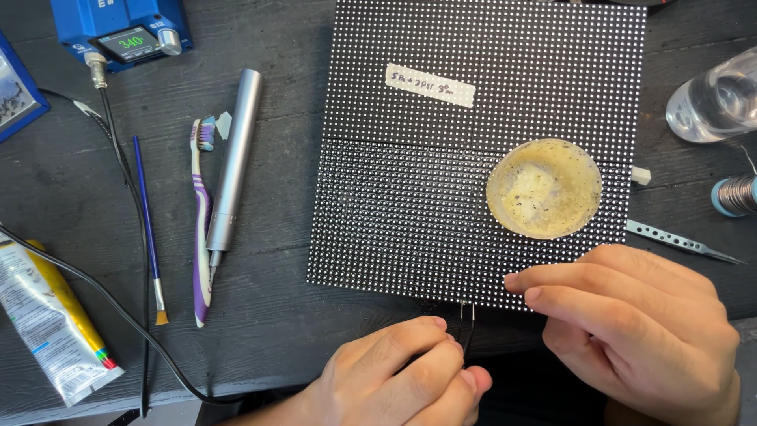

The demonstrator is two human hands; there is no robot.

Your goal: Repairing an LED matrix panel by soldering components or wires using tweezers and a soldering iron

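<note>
Now my left hand [398, 371] pinches black tweezers [466, 325] at the panel [441, 158] edge; my right hand [639, 331] rests empty, fingers loose, on it.

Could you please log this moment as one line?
left hand: holds black tweezers | right hand: on LED panel edge | dish on panel

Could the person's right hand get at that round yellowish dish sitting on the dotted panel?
Probably yes. The right hand rests on the dotted panel's near edge, just below the round yellowish dish, with nothing between them. Its fingers appear empty.
</note>
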